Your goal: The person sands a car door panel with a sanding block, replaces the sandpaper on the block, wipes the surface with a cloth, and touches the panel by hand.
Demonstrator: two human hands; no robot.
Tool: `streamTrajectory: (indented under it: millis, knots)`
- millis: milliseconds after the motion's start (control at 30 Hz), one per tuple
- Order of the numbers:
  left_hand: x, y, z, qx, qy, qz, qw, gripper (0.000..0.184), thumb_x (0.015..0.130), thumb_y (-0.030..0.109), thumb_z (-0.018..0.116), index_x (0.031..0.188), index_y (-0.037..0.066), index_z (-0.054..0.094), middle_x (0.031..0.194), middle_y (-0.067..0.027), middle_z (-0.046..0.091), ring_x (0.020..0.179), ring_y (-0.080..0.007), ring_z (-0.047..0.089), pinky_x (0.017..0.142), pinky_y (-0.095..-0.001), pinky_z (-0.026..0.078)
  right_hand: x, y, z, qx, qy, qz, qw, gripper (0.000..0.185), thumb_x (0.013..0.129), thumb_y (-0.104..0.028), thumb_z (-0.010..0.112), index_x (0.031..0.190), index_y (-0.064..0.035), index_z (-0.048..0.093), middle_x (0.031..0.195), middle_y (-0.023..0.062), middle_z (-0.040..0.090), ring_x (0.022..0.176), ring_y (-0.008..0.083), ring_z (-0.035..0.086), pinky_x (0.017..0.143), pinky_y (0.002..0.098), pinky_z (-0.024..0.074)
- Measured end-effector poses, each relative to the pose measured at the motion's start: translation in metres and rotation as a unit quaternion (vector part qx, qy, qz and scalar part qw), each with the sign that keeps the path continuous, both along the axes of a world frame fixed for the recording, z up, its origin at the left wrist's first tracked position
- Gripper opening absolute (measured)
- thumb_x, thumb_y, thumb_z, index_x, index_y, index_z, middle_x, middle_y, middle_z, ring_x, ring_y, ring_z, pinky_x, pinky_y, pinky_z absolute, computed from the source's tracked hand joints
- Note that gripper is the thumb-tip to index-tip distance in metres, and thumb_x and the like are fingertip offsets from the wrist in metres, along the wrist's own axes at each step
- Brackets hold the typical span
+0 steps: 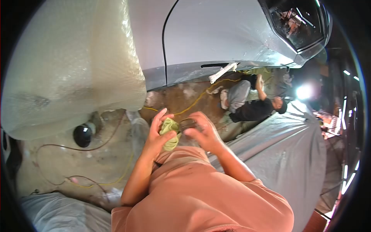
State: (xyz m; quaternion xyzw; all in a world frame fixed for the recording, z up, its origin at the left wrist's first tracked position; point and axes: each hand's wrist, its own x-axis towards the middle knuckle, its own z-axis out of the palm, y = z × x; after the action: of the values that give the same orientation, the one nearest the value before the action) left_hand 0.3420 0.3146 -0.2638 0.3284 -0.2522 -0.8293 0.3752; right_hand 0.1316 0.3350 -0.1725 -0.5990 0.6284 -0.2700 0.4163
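Observation:
My left hand (156,135) is closed around a bunched yellow-green cloth (170,134), held in front of my waist. Close beside it, my right hand (205,133) grips a small dark, block-like object (188,124) between thumb and fingers. Its exact kind is too blurred to make out. The dark object sits just to the right of the cloth; whether they touch I cannot tell.
A silver-grey car body (208,34) fills the top, with clear plastic sheeting (69,65) at left. Yellow cable (197,99) crosses the floor. A person in dark clothes (253,110) is low near the car. Grey covers (278,154) drape at right; a black round object (82,135) stands left.

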Motion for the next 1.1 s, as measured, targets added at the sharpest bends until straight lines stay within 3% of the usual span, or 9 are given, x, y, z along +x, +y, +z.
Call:
streamTrajectory:
  millis: [133,267,367,500,633,833,967,1067,1100]
  knots:
    - [-0.015,-0.002,0.008,0.142,0.165,0.014,0.976,0.07,0.103,0.045,0.071,0.157,0.009,0.046,0.152,-0.0175,0.059,0.139,-0.0313,0.059,0.117,-0.0462,0.049,-0.039,0.024,0.018,0.187,-0.314,-0.098,0.926,0.045,0.103,-0.024,0.075,0.138,0.0012,0.062,0.117,-0.0005,0.068,0.108,0.0087,0.06,0.096,0.0302,0.05]
    - [-0.065,-0.003,0.037,0.14,0.199,-0.069,0.968,0.066,0.11,0.059,0.054,0.154,0.011,0.049,0.15,-0.0186,0.061,0.14,-0.0347,0.06,0.119,-0.0508,0.048,-0.037,0.043,0.001,0.172,-0.423,-0.082,0.886,0.052,0.104,-0.028,0.073,0.145,0.0018,0.061,0.122,0.0009,0.069,0.114,0.0099,0.06,0.102,0.0297,0.048]
    - [-0.096,-0.031,0.062,0.074,0.074,-0.143,0.984,0.041,0.103,0.017,0.068,0.14,0.007,0.053,0.147,-0.0204,0.063,0.133,-0.0348,0.066,0.112,-0.0516,0.055,-0.057,0.052,0.007,0.111,-0.426,-0.106,0.891,0.054,0.103,-0.03,0.073,0.145,0.002,0.061,0.123,0.0026,0.07,0.114,0.012,0.064,0.102,0.031,0.0504]
    - [-0.166,-0.059,0.065,-0.083,-0.022,-0.204,0.975,0.041,0.087,-0.01,0.06,0.126,0.004,0.061,0.142,-0.0172,0.067,0.121,-0.03,0.072,0.102,-0.0422,0.06,-0.117,0.093,0.03,0.04,-0.351,-0.173,0.919,0.041,0.103,-0.03,0.073,0.129,0.0004,0.064,0.123,0.0117,0.072,0.106,0.0193,0.073,0.097,0.0355,0.0576]
    - [-0.253,-0.06,0.008,-0.245,-0.188,-0.313,0.898,0.03,0.087,0.005,0.074,0.117,0.007,0.071,0.115,-0.0106,0.079,0.097,-0.0228,0.074,0.088,-0.0347,0.058,-0.171,0.157,0.029,-0.039,-0.356,-0.328,0.874,0.033,0.106,-0.026,0.069,0.126,-0.0009,0.06,0.115,0.0114,0.07,0.102,0.0222,0.073,0.092,0.0421,0.0627]
    - [-0.355,-0.021,-0.038,-0.391,-0.279,-0.352,0.804,0.047,0.089,0.035,0.083,0.123,0.004,0.07,0.112,-0.0198,0.079,0.103,-0.0327,0.076,0.093,-0.0426,0.058,-0.191,0.213,0.026,-0.101,-0.36,-0.435,0.82,0.031,0.107,-0.023,0.066,0.126,-0.0004,0.058,0.11,0.0121,0.07,0.097,0.0237,0.073,0.086,0.042,0.0652]
    - [-0.38,-0.016,-0.002,-0.472,-0.362,-0.442,0.672,0.065,0.095,0.046,0.078,0.143,0.006,0.06,0.125,-0.0237,0.075,0.114,-0.0366,0.074,0.099,-0.0454,0.056,-0.19,0.222,0.015,-0.104,-0.368,-0.449,0.808,0.03,0.107,-0.022,0.068,0.125,0.0005,0.059,0.105,0.0145,0.073,0.088,0.023,0.075,0.083,0.0373,0.0636]
    - [-0.389,-0.032,-0.047,-0.38,-0.174,-0.471,0.777,0.072,0.097,0.048,0.075,0.148,0.003,0.054,0.134,-0.0259,0.07,0.122,-0.0371,0.071,0.103,-0.0445,0.054,-0.194,0.22,0.009,-0.09,-0.365,-0.446,0.812,0.03,0.107,-0.021,0.068,0.125,0.0,0.058,0.106,0.0134,0.073,0.088,0.0213,0.075,0.082,0.0359,0.0638]
    - [-0.385,-0.034,-0.05,-0.392,-0.215,-0.475,0.758,0.071,0.098,0.048,0.074,0.148,0.002,0.054,0.134,-0.0253,0.07,0.123,-0.0364,0.07,0.104,-0.0436,0.053,-0.195,0.218,0.008,-0.082,-0.365,-0.443,0.815,0.03,0.106,-0.021,0.068,0.125,-0.0002,0.057,0.107,0.013,0.073,0.089,0.0207,0.075,0.082,0.0355,0.0639]
